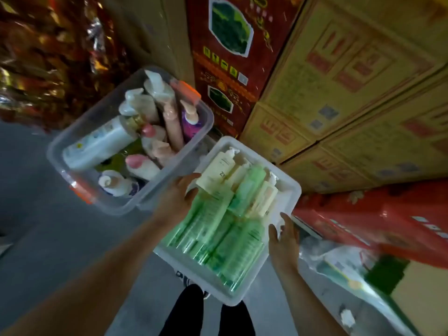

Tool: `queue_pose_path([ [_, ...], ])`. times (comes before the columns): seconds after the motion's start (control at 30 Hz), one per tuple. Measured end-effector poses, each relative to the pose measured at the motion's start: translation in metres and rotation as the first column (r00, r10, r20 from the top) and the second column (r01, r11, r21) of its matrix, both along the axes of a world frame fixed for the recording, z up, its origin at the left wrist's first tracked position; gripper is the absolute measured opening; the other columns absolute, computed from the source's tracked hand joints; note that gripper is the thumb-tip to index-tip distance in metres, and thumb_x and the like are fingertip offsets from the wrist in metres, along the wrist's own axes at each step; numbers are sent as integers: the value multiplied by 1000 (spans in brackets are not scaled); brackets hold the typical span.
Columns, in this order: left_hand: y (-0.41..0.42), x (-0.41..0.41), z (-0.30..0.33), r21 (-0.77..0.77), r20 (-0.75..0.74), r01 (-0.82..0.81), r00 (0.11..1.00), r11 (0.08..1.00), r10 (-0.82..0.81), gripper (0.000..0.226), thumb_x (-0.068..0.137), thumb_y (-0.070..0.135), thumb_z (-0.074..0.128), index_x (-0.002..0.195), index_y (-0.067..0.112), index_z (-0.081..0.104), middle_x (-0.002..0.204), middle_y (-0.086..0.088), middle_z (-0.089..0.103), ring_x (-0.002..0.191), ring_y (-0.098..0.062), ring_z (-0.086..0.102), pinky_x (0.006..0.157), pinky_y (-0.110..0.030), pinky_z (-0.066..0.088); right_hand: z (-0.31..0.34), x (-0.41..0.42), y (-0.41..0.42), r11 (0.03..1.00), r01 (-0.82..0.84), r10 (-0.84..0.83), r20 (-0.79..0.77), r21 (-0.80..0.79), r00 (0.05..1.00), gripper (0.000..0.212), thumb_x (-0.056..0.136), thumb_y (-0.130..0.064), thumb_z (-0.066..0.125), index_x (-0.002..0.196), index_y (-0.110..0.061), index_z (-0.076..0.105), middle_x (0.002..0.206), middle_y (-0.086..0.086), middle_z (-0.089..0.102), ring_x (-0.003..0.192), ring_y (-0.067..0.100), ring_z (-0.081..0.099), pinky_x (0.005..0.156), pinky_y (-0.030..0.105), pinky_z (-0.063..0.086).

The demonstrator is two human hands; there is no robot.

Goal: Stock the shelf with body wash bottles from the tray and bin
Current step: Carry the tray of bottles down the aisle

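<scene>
I looked down at a white tray packed with body wash bottles lying flat: green bottles filled the near part, and cream bottles with pump tops lay at the far end. My left hand was at the tray's left edge, thumb and fingers curled toward the rim and the nearest green bottle; the frame was too blurred for me to tell whether it actually gripped anything. My right hand was at the tray's right edge, fingers straight and spread, fingertips just at the rim.

To the left of the tray, touching it at the corner, a clear bin with orange clips held a loose jumble of pump bottles in white, pink, peach and purple, most lying on their sides, with 1 large white bottle across the left part.

Behind both stood stacked cardboard cartons, yellow with red print, and a red carton with green pictures. Shiny red and gold packaging filled the upper left. Below the tray I saw dark trouser legs and grey floor.
</scene>
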State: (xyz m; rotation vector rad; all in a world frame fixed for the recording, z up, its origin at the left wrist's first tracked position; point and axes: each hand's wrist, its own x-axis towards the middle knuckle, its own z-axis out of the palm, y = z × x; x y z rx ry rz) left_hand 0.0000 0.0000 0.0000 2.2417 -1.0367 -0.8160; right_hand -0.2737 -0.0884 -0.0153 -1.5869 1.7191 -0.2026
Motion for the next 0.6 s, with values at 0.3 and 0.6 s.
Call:
queue_pose_path([
  [0.3,-26,17,-88,166,98,37,994,985,-54,52,102,25,44,151,30,28,147,-13,41,106,-39,59,84,-42,50,-67,-12,-2,993,118,-118,-19,27,993,57,102,-12,49,155,-23,29,148,11,40,132,25,40,99,28,32],
  [0.6,-29,18,-104,243,71,47,995,969,-66,64,101,16,43,154,36,13,153,-18,31,79,-35,59,50,-25,35,-74,-22,-10,992,101,-103,20,77,994,79,92,3,57,156,-30,23,149,8,48,127,33,53,96,41,47],
])
